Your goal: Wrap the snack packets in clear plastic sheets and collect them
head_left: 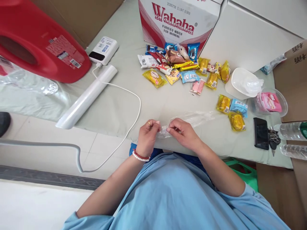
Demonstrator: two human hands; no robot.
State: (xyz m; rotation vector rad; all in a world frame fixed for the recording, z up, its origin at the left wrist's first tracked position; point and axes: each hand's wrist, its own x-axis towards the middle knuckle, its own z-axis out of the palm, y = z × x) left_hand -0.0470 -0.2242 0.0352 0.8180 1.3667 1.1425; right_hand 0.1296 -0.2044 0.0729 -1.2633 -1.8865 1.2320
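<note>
Both hands meet at the table's front edge over a clear plastic bag (202, 117). My left hand (148, 135), with a ring and a beaded bracelet at the wrist, pinches one end of the film. Just to its right, my right hand (184, 133) has its fingers curled on the same crumpled plastic. From there the bag trails out flat to the right, behind my right hand. Beyond the hands lies a pile of wrapped snacks (176, 60). A smaller group of snack packets (237, 110) sits to the right.
A Wahaha carton (178, 20) stands at the back. At left are a red jug (48, 41), a power bank (104, 50) with a white cable (136, 95), and a plastic roll (87, 97). Right: a white tub (236, 83), a clear bowl (284, 107), a phone (261, 133), and keys.
</note>
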